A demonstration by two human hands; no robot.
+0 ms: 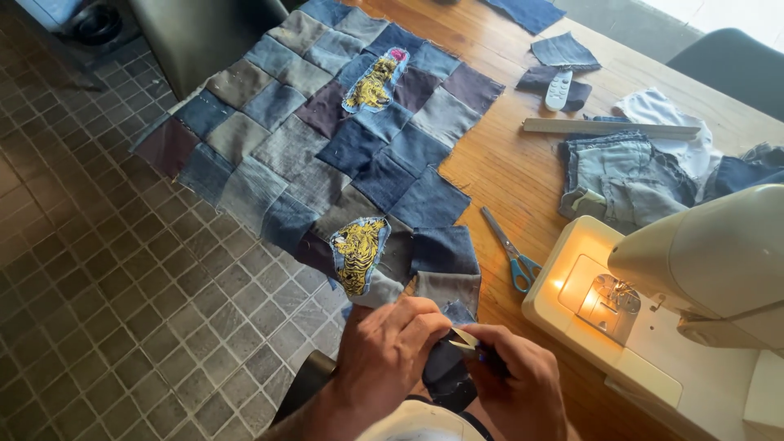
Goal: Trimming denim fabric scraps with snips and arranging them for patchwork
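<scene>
**Dark denim scrap worked at the patchwork's near edge**

Wooden tabletop (523,175) carries everything, and the sewing machine (653,310) serves as the landmark. Nearest, left of the machine's base, the left hand (384,351) and right hand (514,388) are both pinched shut on a small dark denim piece (447,371); the right also grips a small pale blade-like tool (465,336), its kind unclear. Denim like this looks light, soft and floppy, best pinched at a hem or seam. Just beyond, blue-handled scissors (510,249) lie left of the machine. The patchwork (327,139) stretches farther left, hanging over the table edge. Behind the machine sit folded jeans (625,175). No containers show.
</scene>
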